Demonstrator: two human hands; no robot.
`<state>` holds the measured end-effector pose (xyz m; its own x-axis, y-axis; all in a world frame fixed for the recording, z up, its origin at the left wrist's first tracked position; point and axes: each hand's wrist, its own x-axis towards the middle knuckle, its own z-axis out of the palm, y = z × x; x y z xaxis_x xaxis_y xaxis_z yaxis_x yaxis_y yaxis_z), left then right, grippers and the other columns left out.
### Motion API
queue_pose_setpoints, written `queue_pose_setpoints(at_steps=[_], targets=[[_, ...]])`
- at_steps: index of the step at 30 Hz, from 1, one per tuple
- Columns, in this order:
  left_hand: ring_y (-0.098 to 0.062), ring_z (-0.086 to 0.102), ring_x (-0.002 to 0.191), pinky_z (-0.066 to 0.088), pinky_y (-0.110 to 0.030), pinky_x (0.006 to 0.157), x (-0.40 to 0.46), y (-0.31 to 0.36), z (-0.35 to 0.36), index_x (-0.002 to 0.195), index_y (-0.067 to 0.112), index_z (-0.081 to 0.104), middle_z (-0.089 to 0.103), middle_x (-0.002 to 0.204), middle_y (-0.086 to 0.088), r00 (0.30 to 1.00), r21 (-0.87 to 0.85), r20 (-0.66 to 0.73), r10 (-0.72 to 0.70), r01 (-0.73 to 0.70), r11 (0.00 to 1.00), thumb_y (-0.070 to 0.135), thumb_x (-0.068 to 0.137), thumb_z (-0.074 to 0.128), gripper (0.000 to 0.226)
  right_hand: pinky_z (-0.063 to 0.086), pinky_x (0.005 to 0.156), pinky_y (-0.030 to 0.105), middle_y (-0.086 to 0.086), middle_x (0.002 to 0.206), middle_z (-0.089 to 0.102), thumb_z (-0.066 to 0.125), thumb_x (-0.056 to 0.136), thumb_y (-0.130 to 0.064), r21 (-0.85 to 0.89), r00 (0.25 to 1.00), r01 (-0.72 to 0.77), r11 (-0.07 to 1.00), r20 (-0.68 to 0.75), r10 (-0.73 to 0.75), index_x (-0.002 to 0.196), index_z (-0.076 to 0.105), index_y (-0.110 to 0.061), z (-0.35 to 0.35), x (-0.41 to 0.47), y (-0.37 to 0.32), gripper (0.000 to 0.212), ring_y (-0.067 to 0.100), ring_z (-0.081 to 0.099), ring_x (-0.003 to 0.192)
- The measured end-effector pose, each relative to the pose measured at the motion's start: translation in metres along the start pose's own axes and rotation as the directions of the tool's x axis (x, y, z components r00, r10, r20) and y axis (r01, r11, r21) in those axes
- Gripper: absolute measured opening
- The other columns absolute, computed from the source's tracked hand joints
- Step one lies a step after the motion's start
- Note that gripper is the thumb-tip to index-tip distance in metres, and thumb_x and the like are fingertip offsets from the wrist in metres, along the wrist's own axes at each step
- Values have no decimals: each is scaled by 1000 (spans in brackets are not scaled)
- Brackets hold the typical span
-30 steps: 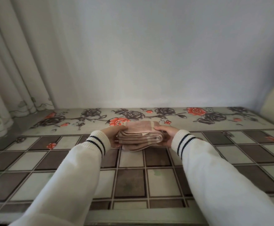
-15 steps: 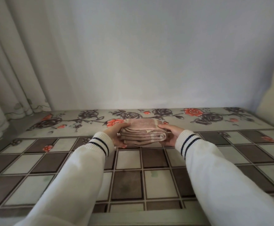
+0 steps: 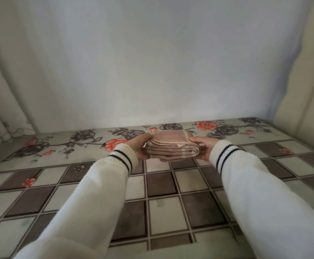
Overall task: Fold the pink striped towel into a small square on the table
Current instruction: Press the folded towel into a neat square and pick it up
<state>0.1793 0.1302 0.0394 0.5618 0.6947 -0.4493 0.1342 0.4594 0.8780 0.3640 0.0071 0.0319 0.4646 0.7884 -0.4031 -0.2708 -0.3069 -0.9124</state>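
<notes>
The pink striped towel (image 3: 171,146) is folded into a thick small bundle of several layers, with a pale band across its top. It is held between both hands over the far middle of the table (image 3: 161,212). My left hand (image 3: 143,147) grips its left side, thumb on top. My right hand (image 3: 203,149) grips its right side, thumb on top as well. Whether the bundle's underside touches the tabletop is hard to tell. Both arms wear white sleeves with dark-striped cuffs.
The table carries a cloth with brown and pale squares and a rose border (image 3: 204,125) along the far edge. A plain wall stands right behind it. Curtains (image 3: 1,101) hang at the left, and a pale upright surface (image 3: 305,90) rises at the right.
Both hands have carried the folded towel a little farther from me, towards the rose border. The grip on both sides stays the same.
</notes>
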Motion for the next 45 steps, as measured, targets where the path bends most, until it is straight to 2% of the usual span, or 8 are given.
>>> queue_pose_setpoints(at_steps=[3, 8, 15, 20, 25, 31, 35, 45], targets=[[-18, 50, 67, 52, -30, 58, 13, 4, 22, 76, 12, 50, 48, 77, -9, 1000, 2, 13, -8, 8, 1000, 28, 92, 49, 23, 53, 76, 35, 4, 49, 66, 63, 83, -27, -35, 999, -33, 999, -41, 32, 74, 52, -13, -24, 5, -4, 20, 14, 62, 36], [-16, 45, 61, 53, -23, 46, 33, 8, 59, 70, 15, 48, 47, 69, -6, 998, 5, 56, -13, 13, 1000, 27, 93, 47, 26, 49, 29, 24, 9, 73, 53, 57, 90, -17, 23, 995, 4, 1000, -97, -2, 74, 48, -12, -51, 2, -17, 19, 17, 61, 35], [-17, 50, 66, 46, -32, 62, 61, 14, 108, 72, 16, 48, 47, 74, -6, 995, -10, 101, -12, 13, 1000, 25, 93, 49, 23, 46, 29, 25, 3, 34, 59, 54, 91, -21, 26, 982, -9, 1000, -187, 13, 73, 50, -10, -91, 11, -32, 22, 14, 58, 27], [-17, 51, 68, 47, -32, 61, 87, 19, 143, 76, 13, 49, 50, 78, -6, 993, -44, 122, 2, 4, 999, 24, 92, 50, 19, 50, 34, 28, 7, 71, 54, 54, 90, -19, 129, 981, 26, 991, -193, -1, 71, 48, -12, -119, 19, -44, 22, 21, 56, 60], [-17, 53, 70, 48, -32, 64, 121, 24, 173, 77, 15, 50, 52, 78, -5, 987, -70, 160, 2, 9, 998, 25, 92, 50, 17, 47, 63, 38, 5, 72, 50, 51, 90, -13, 149, 976, 66, 987, -217, -32, 69, 48, -13, -147, 45, -60, 21, 19, 50, 66], [-17, 53, 69, 47, -35, 63, 158, 26, 199, 75, 17, 50, 52, 77, -5, 989, -91, 147, 31, -17, 996, 22, 90, 53, 16, 51, 51, 30, 3, 66, 56, 52, 91, -18, 129, 966, 52, 990, -258, -17, 70, 49, -14, -175, 84, -67, 21, 15, 53, 63], [-17, 51, 69, 47, -33, 65, 180, 23, 210, 76, 18, 50, 50, 76, -4, 988, -102, 144, 47, -33, 994, 21, 90, 53, 15, 50, 33, 21, -2, 33, 60, 54, 91, -18, 168, 958, 87, 982, -284, -37, 72, 51, -14, -191, 109, -64, 19, 14, 62, 43], [-14, 54, 60, 52, -24, 47, 220, 8, 222, 79, 17, 51, 50, 71, -2, 991, -60, 131, 10, -2, 998, 18, 91, 54, 12, 49, 31, 24, 2, 39, 64, 63, 86, -10, 243, 915, 199, 949, -394, -91, 78, 53, -12, -216, 157, -40, 13, 12, 61, 31]])
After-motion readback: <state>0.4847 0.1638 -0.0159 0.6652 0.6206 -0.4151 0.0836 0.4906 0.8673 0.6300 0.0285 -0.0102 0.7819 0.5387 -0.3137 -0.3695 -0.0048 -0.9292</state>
